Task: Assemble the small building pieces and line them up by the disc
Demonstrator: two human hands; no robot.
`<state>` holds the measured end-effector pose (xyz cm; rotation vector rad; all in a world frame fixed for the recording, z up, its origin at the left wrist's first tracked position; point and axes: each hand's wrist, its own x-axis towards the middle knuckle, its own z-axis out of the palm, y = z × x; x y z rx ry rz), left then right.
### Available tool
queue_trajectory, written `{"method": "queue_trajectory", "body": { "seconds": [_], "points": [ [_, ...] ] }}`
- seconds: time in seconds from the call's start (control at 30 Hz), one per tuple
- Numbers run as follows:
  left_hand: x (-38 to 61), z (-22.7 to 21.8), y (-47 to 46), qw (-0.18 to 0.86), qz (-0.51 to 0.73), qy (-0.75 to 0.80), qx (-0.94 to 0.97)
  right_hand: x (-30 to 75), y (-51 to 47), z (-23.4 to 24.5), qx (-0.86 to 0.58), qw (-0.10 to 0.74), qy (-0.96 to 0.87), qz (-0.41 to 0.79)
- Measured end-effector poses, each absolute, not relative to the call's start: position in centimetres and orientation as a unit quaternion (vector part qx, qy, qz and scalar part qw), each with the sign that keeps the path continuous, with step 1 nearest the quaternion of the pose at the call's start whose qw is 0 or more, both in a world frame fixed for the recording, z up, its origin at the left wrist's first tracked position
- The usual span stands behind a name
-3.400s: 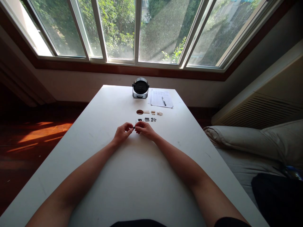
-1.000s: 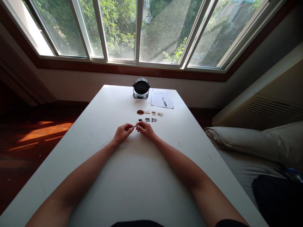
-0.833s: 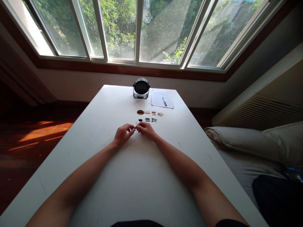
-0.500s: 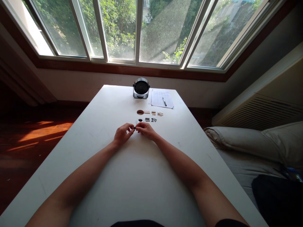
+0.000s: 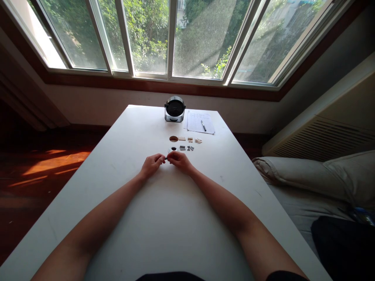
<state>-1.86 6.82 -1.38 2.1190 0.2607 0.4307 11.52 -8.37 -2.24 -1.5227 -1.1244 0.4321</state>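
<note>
Both hands meet over the middle of the white table [image 5: 175, 218]. Between their fingertips shows a small dark piece [image 5: 166, 158], too small to name. My left hand [image 5: 152, 164] pinches it from the left, thumb against fingers. From the right, my right hand [image 5: 179, 160] pinches it too. Just beyond the fingers lies a pale ring-shaped disc [image 5: 174, 149] with a dark centre. Beside it are small dark grey parts in two groups [image 5: 182, 148]. Farther back sit a brown disc [image 5: 174, 139] and rows of small gold-coloured parts [image 5: 182, 139].
A round black device on a stand [image 5: 175, 109] stands at the table's far edge. Right of it lie paper sheets [image 5: 197, 121] with a pen [image 5: 203, 125] on top. Windows [image 5: 199, 43] rise behind the table. A cushioned seat [image 5: 295, 175] is at the right.
The fingers of my left hand have closed in tighter, so less of the small dark piece shows. My right hand stays nearly in place.
</note>
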Motion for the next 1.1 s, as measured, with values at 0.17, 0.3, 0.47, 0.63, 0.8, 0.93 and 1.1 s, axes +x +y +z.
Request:
{"method": "queue_trajectory", "body": {
  "seconds": [0.17,0.3,0.47,0.63,0.8,0.93,1.1],
  "points": [
    [-1.7,-1.9,7.1,0.488,0.192,0.093,0.846,11.2,-8.4,-1.9,-0.665,0.545,-0.488,0.152],
    [-1.8,-1.9,6.9,0.466,0.232,0.091,0.849,11.2,-8.4,-1.7,-0.677,0.552,-0.451,0.183],
    [-2.1,-1.3,6.4,0.416,0.267,0.074,0.866,11.4,-8.3,-1.6,-0.679,0.558,-0.417,0.233],
    [-2.3,-0.9,6.0,0.401,0.268,0.041,0.875,11.6,-8.3,-1.5,-0.655,0.571,-0.420,0.261],
    [-2.2,-1.0,6.0,0.398,0.270,0.053,0.875,11.5,-8.3,-1.7,-0.655,0.576,-0.425,0.243],
    [-2.1,-1.1,6.1,0.398,0.274,0.063,0.873,11.4,-8.3,-1.9,-0.656,0.576,-0.429,0.234],
    [-2.1,-1.2,6.2,0.404,0.279,0.069,0.868,11.4,-8.2,-1.9,-0.642,0.585,-0.431,0.246]
  ]
}}
